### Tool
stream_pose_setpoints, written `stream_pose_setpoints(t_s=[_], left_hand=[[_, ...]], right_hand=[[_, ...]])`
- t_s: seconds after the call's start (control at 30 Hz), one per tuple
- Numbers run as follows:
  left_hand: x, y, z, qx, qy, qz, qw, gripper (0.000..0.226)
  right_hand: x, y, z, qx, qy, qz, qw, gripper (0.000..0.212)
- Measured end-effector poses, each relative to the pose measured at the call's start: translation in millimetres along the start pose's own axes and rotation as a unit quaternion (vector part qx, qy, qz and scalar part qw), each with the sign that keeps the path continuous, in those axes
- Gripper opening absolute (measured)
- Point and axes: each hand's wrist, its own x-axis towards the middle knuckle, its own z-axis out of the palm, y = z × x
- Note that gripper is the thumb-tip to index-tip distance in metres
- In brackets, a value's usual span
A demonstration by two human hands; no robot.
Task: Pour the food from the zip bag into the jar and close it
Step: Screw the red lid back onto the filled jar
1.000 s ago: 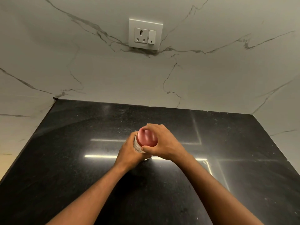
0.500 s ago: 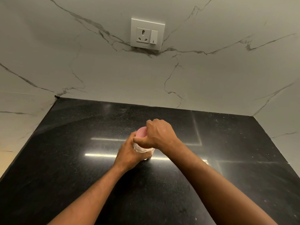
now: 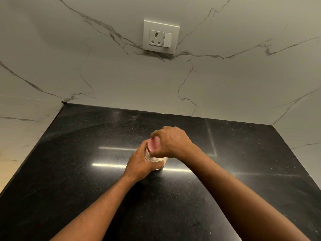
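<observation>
A small clear jar (image 3: 155, 159) filled with pale food stands upright on the black counter (image 3: 69, 171), near its middle. A pink lid (image 3: 153, 144) sits on top of the jar. My left hand (image 3: 139, 164) wraps around the jar's body from the left. My right hand (image 3: 172, 143) is closed over the lid from the right and above, slightly blurred. Most of the jar is hidden by both hands. No zip bag is in view.
Marble walls close the counter at the back and on both sides. A white wall socket with a switch (image 3: 160, 37) sits on the back wall above the jar. Bright light reflections streak the glossy counter.
My right hand has turned on the pink lid, covering more of it and then baring its left part again. My left hand keeps holding the jar in place.
</observation>
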Motion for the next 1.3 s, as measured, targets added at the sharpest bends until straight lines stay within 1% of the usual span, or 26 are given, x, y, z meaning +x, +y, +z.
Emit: stream_pose_setpoints(t_s=[0.07,0.1,0.13,0.2,0.27,0.3,0.33,0.4,0.43,0.47,0.53,0.6,0.67,0.7,0.77,0.8,0.87,0.93,0.97,1.0,1.03,1.07,1.1,1.13,1.2,1.3], left_hand=[[1,-2,0,-0.008,-0.002,-0.001,1.000,0.079],[1,-3,-1,-0.010,-0.004,0.001,1.000,0.080],[1,-3,-1,-0.010,-0.009,0.004,1.000,0.081],[1,-3,-2,-0.006,-0.012,0.011,1.000,0.087],[1,-3,-2,-0.004,-0.013,0.013,1.000,0.094],[1,-3,-2,-0.004,-0.014,0.014,1.000,0.096],[1,-3,-2,-0.004,-0.013,0.014,1.000,0.094],[1,-3,-2,-0.002,-0.008,0.015,1.000,0.088],[0,-3,-2,0.000,-0.005,0.016,1.000,0.085],[0,-2,-2,0.000,-0.003,0.016,1.000,0.084],[-1,-1,-2,-0.005,-0.003,0.012,1.000,0.085],[-1,0,-2,-0.005,-0.005,0.007,1.000,0.084],[-1,0,-3,-0.003,-0.008,0.001,1.000,0.082],[-1,0,-3,-0.004,-0.008,-0.002,1.000,0.081],[0,0,-5,-0.006,-0.013,0.000,1.000,0.080],[0,0,-5,-0.006,-0.017,0.003,1.000,0.080],[-1,0,-6,-0.007,-0.023,0.006,1.000,0.081],[-1,0,-6,-0.005,-0.025,0.007,1.000,0.082],[-1,-1,-6,-0.005,-0.025,0.008,1.000,0.083],[0,-1,-6,-0.004,-0.023,0.008,1.000,0.084],[-1,-1,-7,-0.002,-0.022,0.007,1.000,0.084],[-1,-1,-7,0.002,-0.022,0.005,1.000,0.084],[-2,-1,-7,0.003,-0.023,0.003,1.000,0.084],[-2,-1,-7,0.003,-0.023,0.001,1.000,0.085],[-1,0,-7,0.007,-0.020,-0.002,1.000,0.085],[-1,2,-7,0.012,-0.022,-0.006,1.000,0.085]], right_hand=[[6,-1,5,-0.013,0.026,0.099,0.995,0.071],[8,0,8,-0.021,0.028,0.131,0.991,0.076],[9,3,10,-0.026,0.028,0.148,0.988,0.078],[7,9,12,-0.033,0.041,0.157,0.986,0.072],[3,15,10,-0.017,0.060,0.128,0.990,0.053],[1,19,9,0.006,0.056,0.089,0.994,0.038],[-2,21,6,0.045,0.033,0.033,0.998,0.031],[-8,22,-3,0.146,-0.066,-0.072,0.984,0.056],[-12,20,-7,0.165,-0.108,-0.094,0.976,0.066],[-14,18,-9,0.156,-0.126,-0.103,0.974,0.073],[-13,14,-6,0.100,-0.098,-0.100,0.985,0.076],[-8,8,-5,0.055,-0.058,-0.078,0.994,0.068],[1,2,-4,-0.002,-0.032,-0.006,0.999,0.057],[6,-1,-3,-0.026,-0.020,0.045,0.998,0.057],[14,-4,1,-0.063,-0.004,0.115,0.991,0.066],[15,-3,3,-0.068,0.000,0.134,0.989,0.070],[15,1,3,-0.070,0.014,0.154,0.985,0.067],[9,7,-1,-0.047,0.032,0.125,0.991,0.049],[6,11,-2,-0.008,0.021,0.085,0.996,0.038],[2,13,-5,0.047,-0.020,0.028,0.998,0.042],[-2,13,-10,0.115,-0.080,-0.025,0.990,0.057],[-7,12,-14,0.156,-0.139,-0.059,0.976,0.068],[-11,10,-17,0.163,-0.174,-0.081,0.968,0.072],[-12,8,-17,0.148,-0.182,-0.090,0.968,0.072],[-9,5,-14,0.116,-0.142,-0.087,0.979,0.067],[0,-3,-13,0.054,-0.089,-0.039,0.994,0.057]])
